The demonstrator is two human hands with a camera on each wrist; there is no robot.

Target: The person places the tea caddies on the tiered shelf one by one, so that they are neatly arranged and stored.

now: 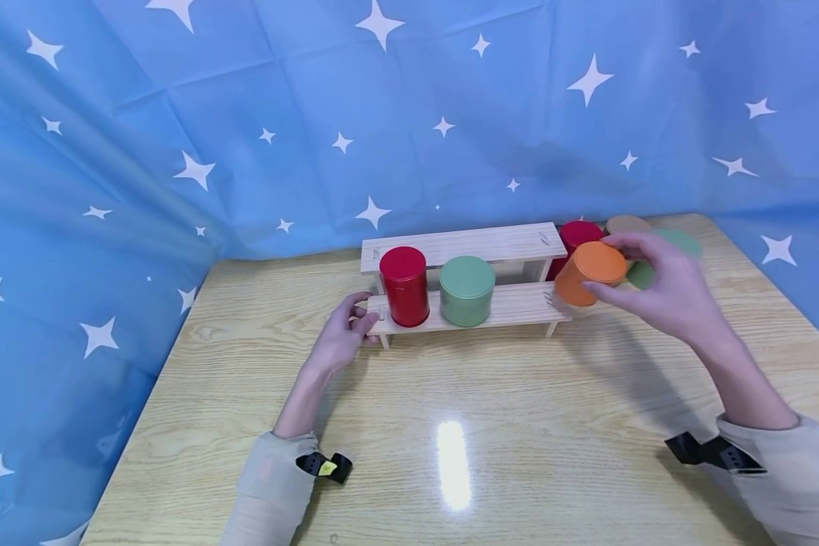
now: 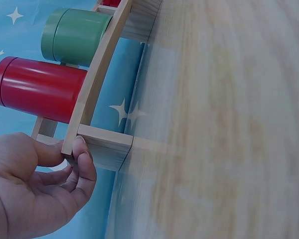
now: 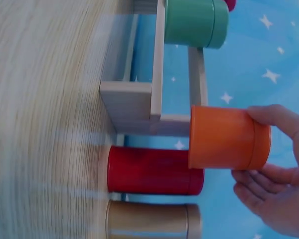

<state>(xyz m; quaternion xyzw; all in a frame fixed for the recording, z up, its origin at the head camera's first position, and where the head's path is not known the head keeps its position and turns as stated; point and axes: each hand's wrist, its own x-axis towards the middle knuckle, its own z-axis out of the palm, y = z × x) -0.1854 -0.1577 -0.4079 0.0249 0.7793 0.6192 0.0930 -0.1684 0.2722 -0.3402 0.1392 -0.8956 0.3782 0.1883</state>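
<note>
My right hand (image 1: 662, 284) pinches an orange can (image 1: 590, 273) round its lid end, tilted and off the table beside the shelf's right end. In the right wrist view the orange can (image 3: 229, 137) overlaps a standing red can (image 3: 154, 170). My left hand (image 1: 344, 330) grips the left end of the lower wooden shelf board (image 1: 512, 305); thumb and fingertips pinch its edge in the left wrist view (image 2: 55, 184). On that board stand a tall red can (image 1: 406, 288) and a wider green can (image 1: 467, 292).
The upper wooden shelf board (image 1: 457, 244) stands behind the lower one. Right of the shelf, behind my right hand, are a second red can (image 1: 578, 231), a tan can (image 1: 626, 224) and green cans (image 1: 679, 241). A blue starry cloth (image 1: 437, 98) hangs behind the table (image 1: 382, 425).
</note>
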